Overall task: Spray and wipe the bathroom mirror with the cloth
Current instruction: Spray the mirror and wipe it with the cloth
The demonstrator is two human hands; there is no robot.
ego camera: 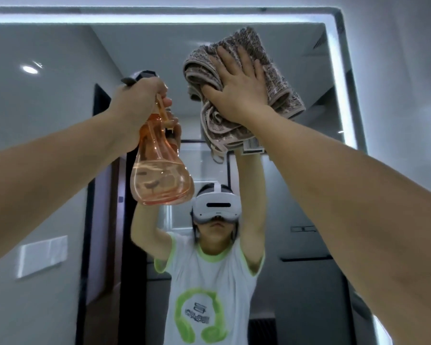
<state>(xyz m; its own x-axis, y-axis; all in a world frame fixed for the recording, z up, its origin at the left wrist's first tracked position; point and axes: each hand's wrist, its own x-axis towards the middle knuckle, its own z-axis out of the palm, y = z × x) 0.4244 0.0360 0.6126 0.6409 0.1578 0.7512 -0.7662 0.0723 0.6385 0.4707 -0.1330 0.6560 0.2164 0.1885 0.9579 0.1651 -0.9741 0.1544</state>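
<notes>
A large bathroom mirror (47, 120) with a lit rim fills the view. My right hand (237, 88) lies flat, fingers spread, pressing a folded brown cloth (279, 78) against the upper part of the glass. My left hand (137, 105) is raised beside it, gripping the neck of a clear orange spray bottle (159, 175) that holds some liquid; its grey nozzle (137, 77) points left and up. The bottle hangs in front of the glass, left of the cloth.
The mirror reflects a person in a white and green shirt wearing a white headset, with both arms raised. Its bright light strip (339, 90) runs along the top and right edge. The wall (408, 58) lies to the right of the frame.
</notes>
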